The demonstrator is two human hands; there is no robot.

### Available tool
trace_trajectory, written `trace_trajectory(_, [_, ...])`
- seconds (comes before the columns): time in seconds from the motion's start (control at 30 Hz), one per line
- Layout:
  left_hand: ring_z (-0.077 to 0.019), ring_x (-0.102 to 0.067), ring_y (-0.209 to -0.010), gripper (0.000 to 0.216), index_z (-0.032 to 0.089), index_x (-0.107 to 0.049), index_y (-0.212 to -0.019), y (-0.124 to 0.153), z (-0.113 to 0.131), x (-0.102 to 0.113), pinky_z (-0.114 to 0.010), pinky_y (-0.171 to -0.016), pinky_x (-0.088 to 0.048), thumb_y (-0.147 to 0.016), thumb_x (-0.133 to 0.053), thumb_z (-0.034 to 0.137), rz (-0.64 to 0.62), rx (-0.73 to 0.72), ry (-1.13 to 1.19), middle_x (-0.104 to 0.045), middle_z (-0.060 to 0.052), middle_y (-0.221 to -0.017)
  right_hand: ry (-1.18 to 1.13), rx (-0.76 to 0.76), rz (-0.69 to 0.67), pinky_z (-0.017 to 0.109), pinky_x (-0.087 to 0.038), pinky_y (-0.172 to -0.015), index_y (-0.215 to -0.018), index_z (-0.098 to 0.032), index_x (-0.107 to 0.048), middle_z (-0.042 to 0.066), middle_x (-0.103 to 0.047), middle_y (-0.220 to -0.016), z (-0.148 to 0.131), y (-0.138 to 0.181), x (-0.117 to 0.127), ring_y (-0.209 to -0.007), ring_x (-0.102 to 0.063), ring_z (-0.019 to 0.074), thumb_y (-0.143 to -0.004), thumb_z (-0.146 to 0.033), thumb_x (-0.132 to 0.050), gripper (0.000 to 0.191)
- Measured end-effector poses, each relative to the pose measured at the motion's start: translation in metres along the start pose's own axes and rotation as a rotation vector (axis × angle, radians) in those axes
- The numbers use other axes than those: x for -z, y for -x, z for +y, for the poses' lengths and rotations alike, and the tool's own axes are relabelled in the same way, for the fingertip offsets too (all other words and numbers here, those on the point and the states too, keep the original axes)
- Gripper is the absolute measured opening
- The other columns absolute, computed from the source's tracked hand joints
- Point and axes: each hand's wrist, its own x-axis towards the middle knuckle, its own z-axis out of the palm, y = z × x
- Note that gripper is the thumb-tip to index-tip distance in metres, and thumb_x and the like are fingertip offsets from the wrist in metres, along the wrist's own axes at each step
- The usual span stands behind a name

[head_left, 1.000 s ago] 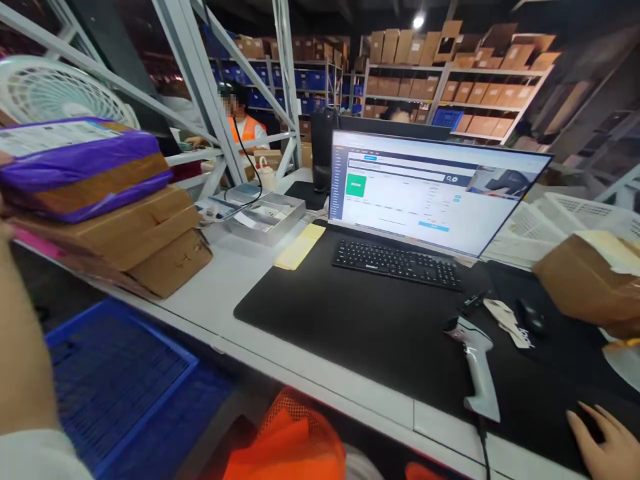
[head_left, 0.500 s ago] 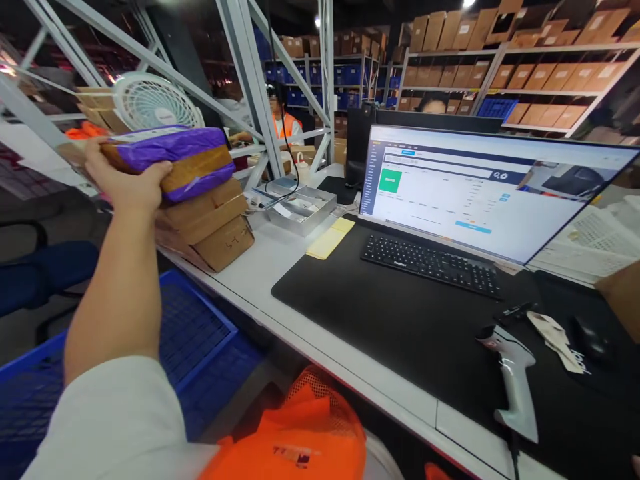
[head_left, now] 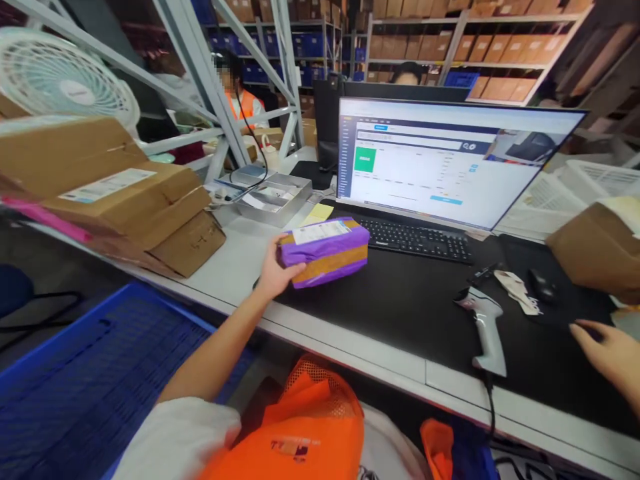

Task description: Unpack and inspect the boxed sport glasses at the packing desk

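Observation:
My left hand (head_left: 275, 271) grips one end of a parcel (head_left: 327, 257) wrapped in purple plastic with brown tape. A white label lies on the parcel's upper face, and the parcel is over the black desk mat (head_left: 380, 300), in front of the keyboard (head_left: 415, 240). My right hand (head_left: 610, 350) is at the right edge of the view, partly cut off, with thumb and fingers apart and nothing seen in it. Between the hands a grey barcode scanner (head_left: 487, 333) lies on the mat. Near my right hand are a black mouse (head_left: 543, 287) and a pale tag (head_left: 517, 292).
A monitor (head_left: 430, 167) stands behind the keyboard. Stacked cardboard boxes (head_left: 130, 200) and a fan (head_left: 70, 80) are on the left, above a blue crate (head_left: 100, 373). A metal tray (head_left: 275, 200) is beside the mat; another carton (head_left: 595, 250) stands at right. A person (head_left: 243, 100) sits beyond the frame.
My left hand has carried the purple parcel from above the box stack rightward and down over the mat. My right hand has come into view at the right. The view has turned left.

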Motion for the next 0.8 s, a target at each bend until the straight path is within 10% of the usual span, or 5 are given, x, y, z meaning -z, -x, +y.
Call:
trace_trajectory(0.13, [-0.0317, -0.054, -0.13, 0.089, 0.021, -0.047, -0.135, 0.026, -0.002, -0.045, -0.046, -0.112, -0.044, -0.063, -0.091, 0.049, -0.127, -0.123, -0.089, -0.05, -0.015, -0.137, -0.07, 0.07, 0.084, 0.049, -0.046, -0.11, -0.108, -0.013, -0.072, 0.023, -0.069, -0.121, -0.043, -0.032, 0.0, -0.123, -0.061, 0.0399, -0.079, -0.056, -0.041, 0.061])
trace_trajectory(0.3, [-0.0372, -0.042, -0.141, 0.102, 0.023, -0.044, -0.14, 0.046, 0.0, -0.037, -0.05, -0.116, -0.038, -0.058, -0.092, 0.061, -0.331, -0.269, -0.137, -0.036, -0.018, -0.148, -0.132, 0.103, 0.188, 0.049, -0.033, -0.122, -0.127, -0.008, -0.065, 0.025, -0.057, -0.137, -0.071, -0.065, -0.022, -0.143, -0.043, 0.0393, -0.083, -0.054, -0.045, 0.067])
trace_trajectory(0.5, [-0.0224, -0.06, -0.097, 0.081, 0.014, -0.058, -0.134, 0.007, 0.002, -0.01, -0.035, -0.09, -0.048, -0.09, -0.041, 0.08, -0.373, 0.196, 0.04, -0.063, -0.011, -0.107, -0.142, 0.071, 0.157, 0.053, -0.036, -0.12, -0.143, -0.007, -0.057, 0.027, -0.044, -0.153, -0.073, -0.093, -0.04, -0.147, -0.038, 0.0412, -0.086, -0.066, -0.046, 0.082])
trace_trajectory(0.67, [-0.0131, -0.049, -0.059, 0.059, 0.014, -0.073, -0.108, -0.061, -0.002, -0.041, -0.026, -0.057, -0.038, -0.084, -0.063, 0.066, -0.454, 0.564, 0.057, -0.057, 0.0, -0.066, -0.123, -0.01, 0.16, 0.057, -0.041, -0.118, -0.152, -0.015, -0.052, 0.022, -0.047, -0.153, -0.077, -0.082, -0.055, -0.143, -0.045, 0.042, -0.089, -0.068, -0.041, 0.083])
trace_trajectory(0.8, [-0.0165, -0.065, -0.075, 0.052, 0.016, -0.074, -0.111, -0.077, 0.0, -0.082, -0.026, -0.065, -0.048, -0.078, -0.075, 0.057, -0.554, 0.615, 0.169, -0.072, -0.005, -0.09, -0.108, -0.021, 0.146, 0.058, -0.042, -0.117, -0.152, -0.022, -0.053, 0.017, -0.045, -0.156, -0.084, -0.074, -0.056, -0.142, -0.045, 0.0417, -0.089, -0.065, -0.042, 0.077])
